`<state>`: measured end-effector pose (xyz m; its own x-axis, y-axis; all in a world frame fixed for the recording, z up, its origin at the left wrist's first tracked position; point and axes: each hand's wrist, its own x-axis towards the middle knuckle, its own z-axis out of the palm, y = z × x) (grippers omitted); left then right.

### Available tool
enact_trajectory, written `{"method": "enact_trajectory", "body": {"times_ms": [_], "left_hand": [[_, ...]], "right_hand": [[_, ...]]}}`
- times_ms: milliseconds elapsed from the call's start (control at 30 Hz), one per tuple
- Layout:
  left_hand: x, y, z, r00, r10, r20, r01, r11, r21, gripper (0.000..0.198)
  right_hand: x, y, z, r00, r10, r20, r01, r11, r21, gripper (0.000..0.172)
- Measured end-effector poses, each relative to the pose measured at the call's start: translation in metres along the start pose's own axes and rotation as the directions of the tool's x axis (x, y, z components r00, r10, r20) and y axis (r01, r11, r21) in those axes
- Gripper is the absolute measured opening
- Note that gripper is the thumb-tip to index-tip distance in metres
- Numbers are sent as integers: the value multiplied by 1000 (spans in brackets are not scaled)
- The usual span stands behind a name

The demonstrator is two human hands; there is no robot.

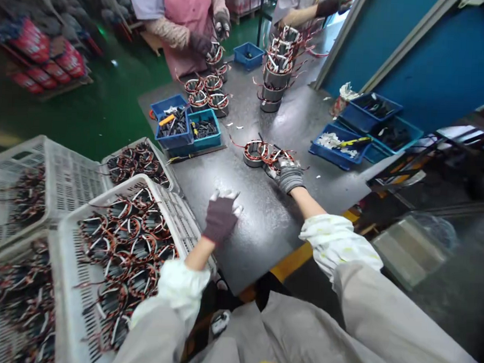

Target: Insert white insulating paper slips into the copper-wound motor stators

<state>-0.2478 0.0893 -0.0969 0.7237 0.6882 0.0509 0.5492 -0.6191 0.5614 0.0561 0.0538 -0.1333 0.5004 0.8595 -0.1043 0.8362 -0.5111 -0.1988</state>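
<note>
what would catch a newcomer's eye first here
The white plastic lattice crates at lower left, heaped with copper-wound motor rings. At the centre of the grey table, the grey-gloved right hand rests on one such ring, with the dark-gloved left hand hovering open nearby.

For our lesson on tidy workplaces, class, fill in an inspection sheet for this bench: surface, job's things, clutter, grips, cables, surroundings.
surface: grey table, dark and glossy.
job's things: coil ring, second ring beside it; crate of rings at left.
clutter: white scraps, blue bins.
grips: left hand open above table; right hand shut on coil ring.
cables: red leads trail from the rings.
surroundings: co-worker opposite, green floor.
</note>
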Motion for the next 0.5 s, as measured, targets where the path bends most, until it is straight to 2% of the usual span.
{"method": "enact_trajectory", "body": {"times_ms": [67,133,200,267,333,400,467,500], "left_hand": [[67,11,8,996,23,83,-37,983,180,59],[127,17,16,991,59,123,-97,938,332,65],[177,22,27,984,88,157,-150,884,442,66],[213,26,41,966,118,229,-221,835,504,68],[234,29,57,948,109,301,-260,808,529,67],[239,32,73,944,73,323,-247,805,539,67],[224,31,85,945,43,324,-219,817,533,64],[209,30,89,942,40,334,-218,829,516,61]], "right_hand": [[8,6,5,998,-29,60,30,1000,-8,55],[-6,6,19,996,-53,73,55,998,-17,53],[-37,9,37,994,-106,35,106,994,0,53],[-77,16,57,979,-202,0,202,979,26,58],[-116,27,74,979,-201,24,200,979,26,57],[-145,39,83,972,-230,41,229,973,28,53],[-160,50,83,961,-274,47,273,962,29,48],[-162,55,80,954,-295,46,294,955,37,44]]}}
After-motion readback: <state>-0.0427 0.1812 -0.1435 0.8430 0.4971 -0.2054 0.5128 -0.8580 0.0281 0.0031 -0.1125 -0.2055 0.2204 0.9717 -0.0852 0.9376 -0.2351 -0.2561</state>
